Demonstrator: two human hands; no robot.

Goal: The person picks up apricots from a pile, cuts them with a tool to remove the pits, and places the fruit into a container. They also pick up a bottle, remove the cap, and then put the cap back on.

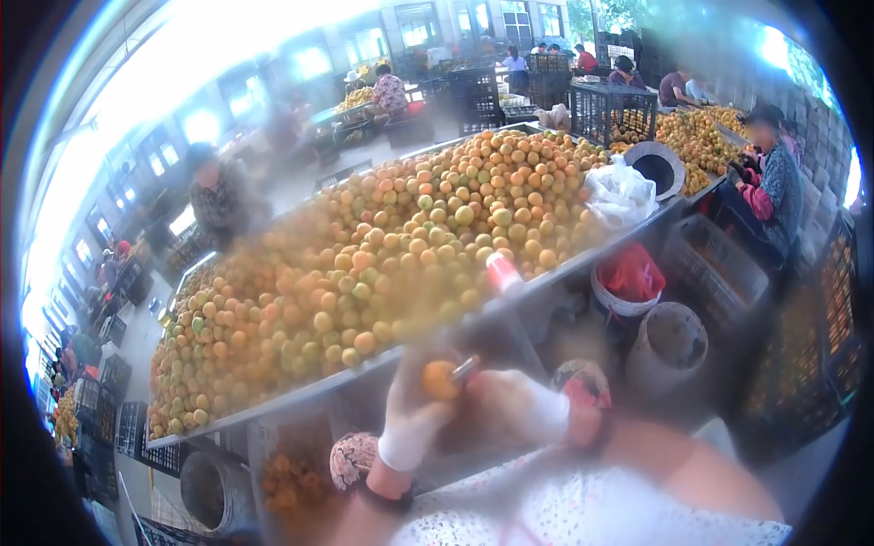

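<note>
My left hand, in a white glove, is closed round an orange apricot-like fruit in front of my body. My right hand, gloved as well, grips a small tool with a metal end that meets the fruit's right side. Blur hides the tool's exact kind. Just beyond both hands, a large heap of similar fruit, orange with some green, covers a metal-edged table. A red and white container lies at the table's near edge.
Right of me stand a bucket with a red bag, a pale bucket and a crate. A white plastic bag lies on the table. A seated person works at the right; another is across the table.
</note>
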